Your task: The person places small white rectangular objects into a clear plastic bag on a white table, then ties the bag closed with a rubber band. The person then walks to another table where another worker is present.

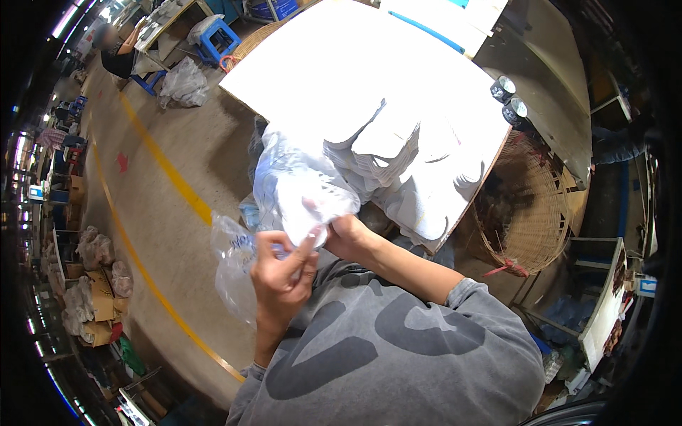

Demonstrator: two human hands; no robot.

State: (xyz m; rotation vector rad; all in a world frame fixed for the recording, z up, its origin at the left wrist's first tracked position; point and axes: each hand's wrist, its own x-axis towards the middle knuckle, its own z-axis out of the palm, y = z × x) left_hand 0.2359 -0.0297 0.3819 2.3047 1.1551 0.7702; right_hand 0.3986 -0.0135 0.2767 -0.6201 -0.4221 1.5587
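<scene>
A blue stool (pixel 219 35) stands on the yellow-lined floor (pixel 177 255).

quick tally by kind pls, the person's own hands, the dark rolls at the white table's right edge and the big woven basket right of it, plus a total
left hand and right hand, both at the clear plastic: 2
dark rolls: 2
big woven basket: 1
total: 5

super blown-out desk (pixel 341 57), detail pretty much gone up top, harsh glare on the plastic bag (pixel 295 167), dimmer floor (pixel 160 213) with dark shadow by the desk, bright light strips (pixel 65 21) far left, heavy fisheye bend, black corners, edges kinda mushy
</scene>
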